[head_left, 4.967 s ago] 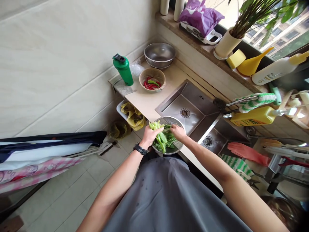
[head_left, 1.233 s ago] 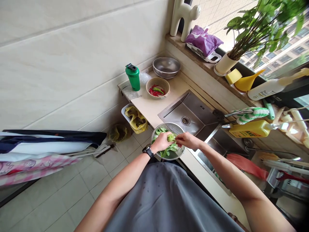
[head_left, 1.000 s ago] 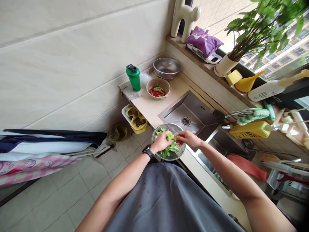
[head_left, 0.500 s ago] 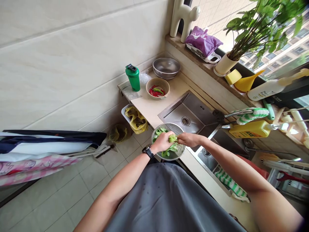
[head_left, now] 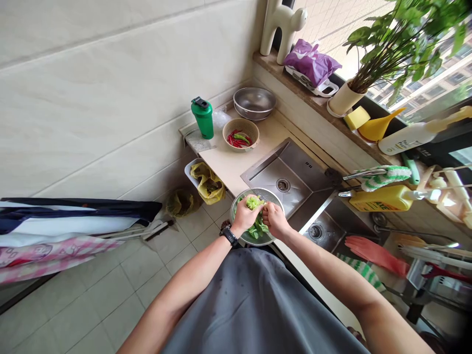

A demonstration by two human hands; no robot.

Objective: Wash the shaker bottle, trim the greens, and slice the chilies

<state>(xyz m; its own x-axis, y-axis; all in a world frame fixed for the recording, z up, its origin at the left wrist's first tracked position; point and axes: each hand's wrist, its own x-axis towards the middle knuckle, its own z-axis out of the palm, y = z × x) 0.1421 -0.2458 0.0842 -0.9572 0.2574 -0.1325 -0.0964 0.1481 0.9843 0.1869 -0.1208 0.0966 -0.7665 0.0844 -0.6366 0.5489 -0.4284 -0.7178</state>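
Note:
Over the edge of the sink, near my body, sits a metal colander point(head_left: 273, 196) with green leaves point(head_left: 258, 230) in it. My left hand point(head_left: 243, 216) is closed around a pale green leafy vegetable point(head_left: 253, 202) above the colander. Close beside it, my right hand point(head_left: 275, 221) has its fingers pinched together at the vegetable's right side. Fingers hide much of the vegetable, and what exactly the right fingertips grip is too small to make out.
A steel sink point(head_left: 295, 172) lies beyond the colander. On the counter stand a basket point(head_left: 254, 130) of red and green chillies, a metal bowl point(head_left: 254, 104) and a green shaker bottle point(head_left: 202, 118). A bin with a yellow bag point(head_left: 212, 189) hangs at the counter's left edge.
My right hand has turned and moved down, its forearm drawn in closer to my body. The vegetable in my left hand has shifted a little left and up.

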